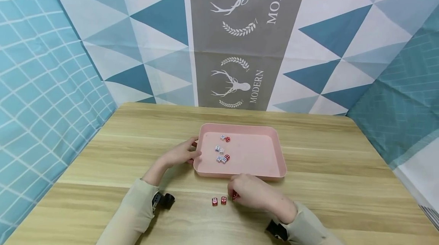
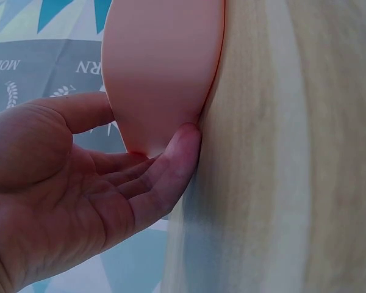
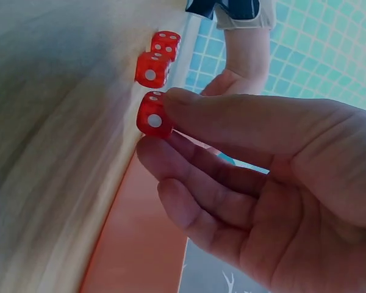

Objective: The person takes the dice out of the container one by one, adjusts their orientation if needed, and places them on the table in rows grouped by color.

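A shallow pink tray (image 1: 257,149) lies on the wooden table, with several white dice (image 1: 217,148) and a few red dice (image 1: 227,157) in its left part. My left hand (image 1: 180,152) grips the tray's left side, thumb over the rim and fingers against the outer wall (image 2: 165,67). In front of the tray, my right hand (image 1: 252,192) pinches a red die (image 3: 154,115) between thumb and fingers, close to the tabletop. Two more red dice, one (image 1: 214,201) left of the other (image 1: 223,200), form a row with it on the table.
The wooden table (image 1: 319,184) extends on both sides of the tray. Behind it hangs a patterned cloth (image 1: 233,47) with deer heads and triangles. A blue tile-patterned sheet (image 1: 44,77) borders the left side.
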`<state>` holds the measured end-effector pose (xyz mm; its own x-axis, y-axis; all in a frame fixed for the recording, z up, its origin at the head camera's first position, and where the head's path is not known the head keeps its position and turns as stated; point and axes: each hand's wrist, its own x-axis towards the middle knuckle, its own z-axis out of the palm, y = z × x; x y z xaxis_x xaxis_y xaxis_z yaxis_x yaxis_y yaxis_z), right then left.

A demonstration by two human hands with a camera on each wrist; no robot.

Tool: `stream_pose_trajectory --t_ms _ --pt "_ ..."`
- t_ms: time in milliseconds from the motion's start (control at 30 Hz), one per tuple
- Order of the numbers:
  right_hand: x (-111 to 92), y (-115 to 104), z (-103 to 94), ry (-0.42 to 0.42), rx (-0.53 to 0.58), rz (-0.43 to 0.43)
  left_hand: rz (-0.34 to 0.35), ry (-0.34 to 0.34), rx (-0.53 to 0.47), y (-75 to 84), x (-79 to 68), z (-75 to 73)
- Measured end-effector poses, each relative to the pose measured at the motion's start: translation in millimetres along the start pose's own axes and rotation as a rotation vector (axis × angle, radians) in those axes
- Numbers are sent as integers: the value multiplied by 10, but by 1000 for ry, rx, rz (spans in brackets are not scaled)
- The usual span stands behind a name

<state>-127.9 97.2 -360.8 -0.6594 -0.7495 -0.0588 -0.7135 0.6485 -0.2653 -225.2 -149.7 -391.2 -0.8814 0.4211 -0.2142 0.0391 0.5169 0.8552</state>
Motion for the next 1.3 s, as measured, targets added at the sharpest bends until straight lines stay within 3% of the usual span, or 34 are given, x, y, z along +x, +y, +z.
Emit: stream_pose_trajectory --t_ms 500,967,1300 --pt "16 14 78 -37 -41 41 6 -1 1 29 -5 -1" --pt "7 35 57 -13 -26 48 8 3 15 16 13 -1" --pt "64 120 -46 181 28 -19 -6 2 7 16 -7 -3"
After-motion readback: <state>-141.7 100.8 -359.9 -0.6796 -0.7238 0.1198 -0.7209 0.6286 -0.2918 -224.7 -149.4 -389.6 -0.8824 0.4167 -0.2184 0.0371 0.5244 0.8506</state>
